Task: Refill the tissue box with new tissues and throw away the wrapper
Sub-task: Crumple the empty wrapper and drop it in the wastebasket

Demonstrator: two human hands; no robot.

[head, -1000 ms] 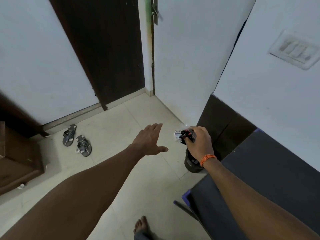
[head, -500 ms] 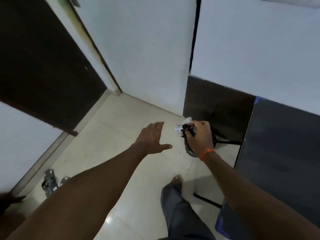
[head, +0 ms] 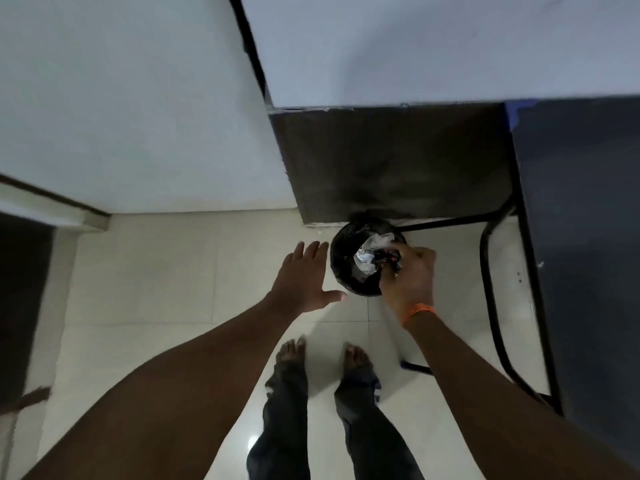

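Looking straight down at a pale tiled floor. Two bare feet stand together near the bottom centre, dark trouser legs above them.

Right hand: its grip is clenched on the crumpled wrapper, a shiny silvery plastic wad with some dark and red print. Hand and wrapper sit directly over the open mouth of the bin. The wrapper lies within the rim's outline as seen from above; whether it touches the liner cannot be told. An orange band circles the right wrist.

Bin: small, round, lined with a black bag, standing on the floor just in front of a dark wall panel and beside the black metal leg frame of the worktop. The worktop's dark surface fills the right edge of the view, with a blue edge at its far corner.

Left hand: grip released, palm down, fingers spread and thumb out, holding nothing. It hovers over the floor just left of the bin, apart from its rim.

White walls rise at the top and left, meeting at a dark vertical seam. Dark door or frame at the far left edge, blurred.

Tissue box: not seen in this view.
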